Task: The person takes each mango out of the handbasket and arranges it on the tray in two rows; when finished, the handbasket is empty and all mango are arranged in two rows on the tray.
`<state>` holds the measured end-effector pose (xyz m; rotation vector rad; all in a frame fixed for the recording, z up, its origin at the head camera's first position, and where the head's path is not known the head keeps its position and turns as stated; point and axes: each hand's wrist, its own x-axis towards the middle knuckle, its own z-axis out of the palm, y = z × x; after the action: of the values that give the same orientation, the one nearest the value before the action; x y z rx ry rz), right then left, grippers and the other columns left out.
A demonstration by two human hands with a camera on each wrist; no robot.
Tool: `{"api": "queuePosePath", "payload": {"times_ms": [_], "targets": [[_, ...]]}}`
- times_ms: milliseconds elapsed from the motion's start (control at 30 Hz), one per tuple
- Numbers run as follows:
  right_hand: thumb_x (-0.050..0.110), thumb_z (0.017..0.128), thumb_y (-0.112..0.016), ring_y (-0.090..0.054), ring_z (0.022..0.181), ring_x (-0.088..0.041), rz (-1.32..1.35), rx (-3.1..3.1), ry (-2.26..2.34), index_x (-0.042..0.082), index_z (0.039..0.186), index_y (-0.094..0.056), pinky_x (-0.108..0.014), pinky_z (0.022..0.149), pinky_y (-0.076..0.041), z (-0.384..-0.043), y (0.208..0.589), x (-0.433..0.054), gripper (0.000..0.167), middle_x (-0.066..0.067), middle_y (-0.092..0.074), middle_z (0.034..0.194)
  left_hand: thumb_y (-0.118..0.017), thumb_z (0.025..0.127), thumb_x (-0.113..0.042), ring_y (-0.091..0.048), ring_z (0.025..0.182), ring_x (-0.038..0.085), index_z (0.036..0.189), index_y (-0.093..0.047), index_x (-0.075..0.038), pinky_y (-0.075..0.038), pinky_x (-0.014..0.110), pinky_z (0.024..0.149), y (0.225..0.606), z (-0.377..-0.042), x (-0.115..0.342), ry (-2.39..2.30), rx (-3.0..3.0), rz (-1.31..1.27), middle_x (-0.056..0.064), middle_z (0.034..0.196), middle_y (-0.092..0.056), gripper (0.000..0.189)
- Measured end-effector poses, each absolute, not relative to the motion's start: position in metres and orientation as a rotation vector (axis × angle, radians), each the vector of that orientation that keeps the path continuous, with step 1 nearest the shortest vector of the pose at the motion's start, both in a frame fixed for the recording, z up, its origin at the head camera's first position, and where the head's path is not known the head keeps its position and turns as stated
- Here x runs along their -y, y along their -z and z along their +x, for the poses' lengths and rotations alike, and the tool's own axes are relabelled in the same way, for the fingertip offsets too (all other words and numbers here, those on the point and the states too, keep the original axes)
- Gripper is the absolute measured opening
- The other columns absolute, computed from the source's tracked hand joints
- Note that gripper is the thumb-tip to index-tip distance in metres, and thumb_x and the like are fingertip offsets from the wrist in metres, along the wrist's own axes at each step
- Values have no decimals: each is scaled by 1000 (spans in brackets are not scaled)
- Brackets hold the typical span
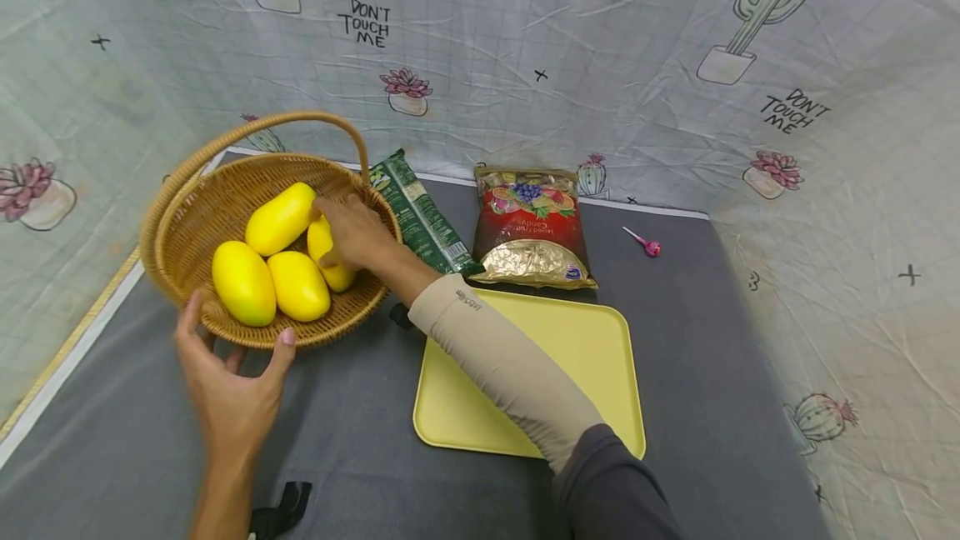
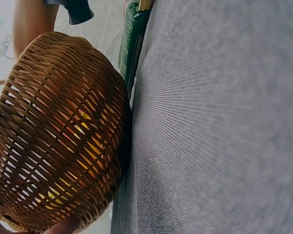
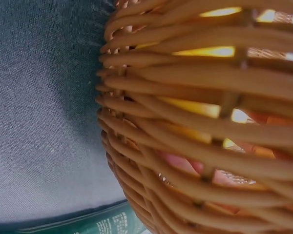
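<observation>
A wicker basket point(image 1: 356, 325) with a tall arched handle stands at the left, holding several smooth yellow mangoes point(image 1: 243, 283). My left hand point(image 1: 231, 386) holds the basket's near side, thumb and fingers spread along its rim. In the left wrist view, parts of its fingers point(image 2: 63, 225) show against the weave. Inside the basket, my right hand point(image 1: 354, 230) grips the rightmost mango point(image 1: 339, 277), fingers over its far end and thumb at its side. The hand covers part of that mango. Through the weave, the right wrist view shows bits of yellow mango point(image 3: 205, 51).
A yellow tray point(image 1: 450, 407) lies under the right forearm. Behind it are a green packet point(image 1: 427, 219), close to the basket, and a red-and-gold candy bag point(image 1: 532, 227). A pink lollipop point(image 1: 651, 248) lies at the right. Printed cloth point(image 1: 480, 57) encloses the grey table.
</observation>
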<state>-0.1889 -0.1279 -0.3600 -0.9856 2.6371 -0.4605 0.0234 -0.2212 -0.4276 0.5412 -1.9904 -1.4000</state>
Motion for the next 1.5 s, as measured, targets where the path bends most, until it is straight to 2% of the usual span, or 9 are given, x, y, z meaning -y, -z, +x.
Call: {"api": "queuePosePath", "payload": {"times_ms": [267, 500, 833, 1100, 1200, 1300, 1500], "targets": [[34, 94, -82, -48, 129, -15, -1036, -2655, 464, 29, 151, -51, -33, 104, -45, -184, 352, 120, 65, 9, -60, 148, -86, 83, -11, -33, 152, 28, 165, -29, -31, -42, 47, 114, 427, 22, 220, 1403, 1990, 542, -10, 171, -26, 102], [32, 94, -83, -50, 125, -16, -1120, -2652, 552, 29, 151, -51, -32, 101, -47, -178, 343, 108, 65, 1, -59, 145, -86, 83, -11, -33, 151, 27, 165, -29, -31, -43, 46, 114, 427, 22, 221, 1406, 1986, 549, -9, 172, -24, 103], [30, 93, -84, -48, 132, -15, -1183, -2576, 783, 30, 152, -54, -33, 110, -42, -174, 326, 81, 66, 0, -52, 151, -86, 83, -12, -32, 151, 28, 165, -28, -31, -42, 47, 115, 427, 22, 222, 1406, 1992, 551, -9, 172, -23, 102], [27, 92, -85, -56, 127, -18, -1228, -2473, 975, 28, 154, -55, -26, 100, -49, -171, 309, 56, 69, -4, -54, 149, -86, 83, -12, -33, 150, 27, 165, -29, -31, -44, 42, 114, 426, 23, 222, 1396, 1996, 558, -9, 171, -25, 103], [24, 92, -85, -59, 128, -19, -1223, -2418, 1063, 28, 154, -56, -26, 101, -53, -170, 302, 45, 69, -6, -52, 150, -87, 83, -12, -33, 151, 27, 165, -28, -31, -43, 42, 114, 426, 23, 222, 1398, 1995, 557, -9, 171, -25, 103], [19, 92, -85, -61, 132, -22, -1204, -2368, 1144, 27, 154, -57, -32, 104, -56, -168, 294, 34, 68, -7, -51, 151, -87, 83, -12, -33, 151, 27, 165, -28, -31, -43, 43, 115, 426, 23, 222, 1398, 1996, 561, -8, 171, -25, 103], [13, 90, -86, -61, 130, -21, -1145, -2316, 1240, 28, 151, -60, -34, 106, -56, -166, 285, 9, 68, -3, -52, 152, -86, 83, -14, -33, 151, 26, 165, -28, -32, -43, 46, 116, 426, 23, 222, 1393, 2001, 570, -9, 172, -25, 102]]}}
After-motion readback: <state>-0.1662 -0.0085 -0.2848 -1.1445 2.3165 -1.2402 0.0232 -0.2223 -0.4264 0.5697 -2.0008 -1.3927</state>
